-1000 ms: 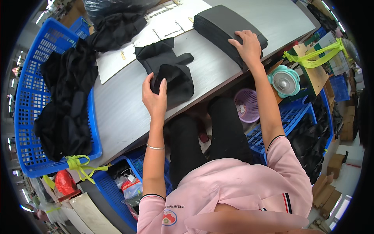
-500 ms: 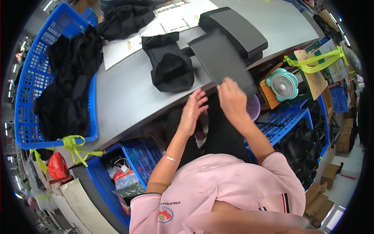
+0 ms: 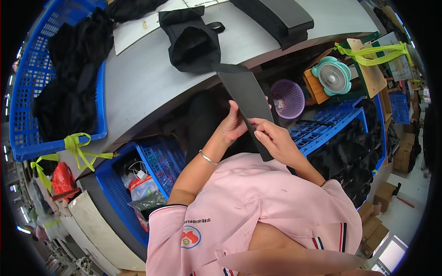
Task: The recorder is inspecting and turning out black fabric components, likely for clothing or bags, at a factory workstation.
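A dark grey, flat rectangular panel [image 3: 247, 94], like foam-backed fabric, is held between my hands in front of my body. My left hand [image 3: 232, 124] grips it at its left edge, thumb up, with fingers passing behind it and tips showing at its far edge. My right hand [image 3: 277, 141] pinches the near part of that left edge between thumb and fingers. Beyond the panel's far end lies a black sewn fabric piece [image 3: 195, 46] with a rounded end and a small loop, on the table. A stack of grey-black panels [image 3: 281, 18] rests at the back right.
The grey table [image 3: 138, 87] curves across ahead. At left stands a blue basket [image 3: 25, 149] of black cloth; another blue crate [image 3: 108, 193] with bags sits below. On the right are a purple basket [image 3: 289, 99], a teal fan [image 3: 332, 76] and a blue crate [image 3: 334, 124] near black pieces.
The panel has come off the table edge toward my body and is now upright-tilted. My left hand, open before, has closed on it. The view has shifted downward.
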Demonstrator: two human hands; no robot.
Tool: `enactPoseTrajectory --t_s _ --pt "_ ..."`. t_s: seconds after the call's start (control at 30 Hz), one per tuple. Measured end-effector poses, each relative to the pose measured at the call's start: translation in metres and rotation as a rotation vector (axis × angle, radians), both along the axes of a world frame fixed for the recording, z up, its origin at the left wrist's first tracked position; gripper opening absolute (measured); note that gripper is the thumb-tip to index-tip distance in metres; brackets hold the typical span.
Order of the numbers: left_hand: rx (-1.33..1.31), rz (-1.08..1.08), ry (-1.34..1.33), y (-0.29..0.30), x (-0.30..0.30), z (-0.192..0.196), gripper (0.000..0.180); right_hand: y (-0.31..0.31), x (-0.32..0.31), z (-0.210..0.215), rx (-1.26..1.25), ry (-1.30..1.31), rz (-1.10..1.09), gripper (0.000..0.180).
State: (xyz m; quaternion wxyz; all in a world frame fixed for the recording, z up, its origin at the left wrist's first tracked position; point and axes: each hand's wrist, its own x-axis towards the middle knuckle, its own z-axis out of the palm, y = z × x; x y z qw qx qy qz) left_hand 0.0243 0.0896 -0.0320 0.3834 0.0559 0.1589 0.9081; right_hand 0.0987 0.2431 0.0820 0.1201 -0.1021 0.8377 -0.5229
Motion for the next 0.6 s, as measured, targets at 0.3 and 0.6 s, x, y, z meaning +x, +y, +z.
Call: enactPoseTrajectory --t_s 0.3,0.6 --pt "-0.224 0.264 -0.194 -0.033 -0.008 0.035 0.045 -0.007 -0.009 -0.013 0.165 0.354 -0.221 0.009" --pt "-0.264 0.366 -0.155 -0.073 -0.015 0.05 0.033 -0.031 -0.033 -0.022 -0.202 -0.256 -0.019 0.055"
